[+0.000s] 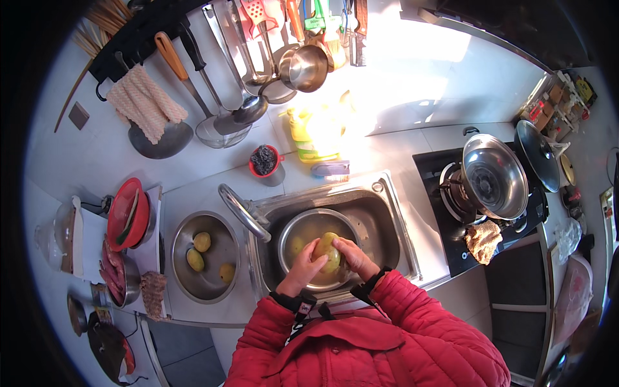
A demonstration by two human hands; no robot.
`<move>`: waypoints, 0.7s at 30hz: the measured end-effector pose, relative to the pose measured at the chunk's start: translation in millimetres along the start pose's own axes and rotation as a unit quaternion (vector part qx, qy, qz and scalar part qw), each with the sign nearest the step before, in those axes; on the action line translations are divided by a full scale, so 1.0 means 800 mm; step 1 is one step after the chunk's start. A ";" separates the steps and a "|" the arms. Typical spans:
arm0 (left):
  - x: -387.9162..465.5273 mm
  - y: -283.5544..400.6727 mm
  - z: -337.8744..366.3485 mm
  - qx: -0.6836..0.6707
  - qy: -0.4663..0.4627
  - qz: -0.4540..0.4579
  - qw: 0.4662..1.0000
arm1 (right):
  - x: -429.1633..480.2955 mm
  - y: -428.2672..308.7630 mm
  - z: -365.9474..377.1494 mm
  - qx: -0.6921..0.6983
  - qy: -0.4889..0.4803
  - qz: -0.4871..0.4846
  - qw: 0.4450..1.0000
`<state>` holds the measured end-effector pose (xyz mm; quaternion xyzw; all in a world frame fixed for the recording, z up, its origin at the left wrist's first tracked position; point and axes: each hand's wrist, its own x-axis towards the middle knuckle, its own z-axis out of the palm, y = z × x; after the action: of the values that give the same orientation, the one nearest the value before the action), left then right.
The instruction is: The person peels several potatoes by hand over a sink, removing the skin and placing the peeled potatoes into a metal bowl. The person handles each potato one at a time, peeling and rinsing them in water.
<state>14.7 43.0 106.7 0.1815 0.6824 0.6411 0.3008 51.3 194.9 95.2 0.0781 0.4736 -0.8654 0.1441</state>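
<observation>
Both my hands hold one wet yellow potato [328, 251] over a steel basin [286, 232] of murky water, which stands in the sink. My left hand [307, 265] grips its left side, and my right hand [354, 257] its right side. Another yellowish shape, likely a potato [297, 244], shows dimly in the water at the left. On the counter left of the sink, a wide steel bowl [205, 285] holds a few potatoes [195, 260]. The curved faucet [242, 213] reaches over the sink's left edge.
A steel wok [495, 176] stands on the gas hob [454, 242] at right, with a crumpled cloth [483, 242] in front. Behind the sink are a brush [331, 168] and a red-rimmed cup [266, 162] with a scourer. A red colander [140, 213] and a bowl of sweet potatoes [113, 271] stand left.
</observation>
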 end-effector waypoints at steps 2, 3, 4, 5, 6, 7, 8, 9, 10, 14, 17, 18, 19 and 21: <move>0.001 0.000 0.002 -0.006 0.011 0.017 1.000 | 0.000 0.002 0.002 -0.034 0.017 -0.007 0.999; 0.000 0.001 0.003 0.004 0.015 0.012 1.000 | 0.000 0.003 0.003 -0.037 0.008 -0.021 0.999; 0.001 0.002 0.003 -0.004 0.014 0.012 1.000 | 0.000 0.003 0.004 -0.034 0.007 -0.030 0.999; 0.001 0.004 0.003 -0.020 0.012 0.007 1.000 | -0.001 0.003 0.006 -0.023 -0.009 -0.038 0.999; 0.000 0.007 0.003 -0.026 0.005 0.002 1.000 | -0.001 0.002 0.006 -0.031 0.007 -0.032 0.999; -0.001 0.010 0.001 -0.040 -0.004 -0.008 0.999 | -0.002 0.002 0.007 -0.030 0.007 -0.026 0.999; -0.002 0.013 0.001 -0.065 -0.014 -0.010 0.998 | -0.002 0.001 0.007 -0.023 0.005 -0.023 0.999; -0.004 0.016 0.001 -0.064 -0.014 -0.026 0.998 | -0.003 0.000 0.007 -0.018 0.006 -0.017 1.000; -0.004 0.019 0.001 -0.072 -0.015 -0.034 0.997 | -0.003 -0.001 0.006 -0.006 0.004 -0.014 1.000; -0.004 0.028 0.004 -0.104 -0.018 -0.043 0.993 | -0.001 -0.001 0.004 0.019 -0.010 -0.010 1.000; -0.003 0.029 0.007 -0.124 -0.015 -0.053 0.991 | 0.001 0.003 0.003 0.034 0.009 0.008 0.999; -0.002 0.028 0.007 -0.113 -0.011 -0.055 0.992 | 0.002 0.004 0.002 0.016 0.014 -0.001 1.000; -0.001 0.027 0.007 -0.105 -0.012 -0.054 0.993 | 0.002 0.005 0.002 0.005 0.019 -0.003 1.000; -0.001 0.024 0.005 -0.098 -0.017 -0.049 0.994 | 0.003 0.006 0.002 -0.003 0.027 -0.002 1.000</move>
<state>15.4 47.9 125.9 0.1281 0.6194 0.6861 0.3594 51.1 190.4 91.5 0.0995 0.4802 -0.8618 0.1297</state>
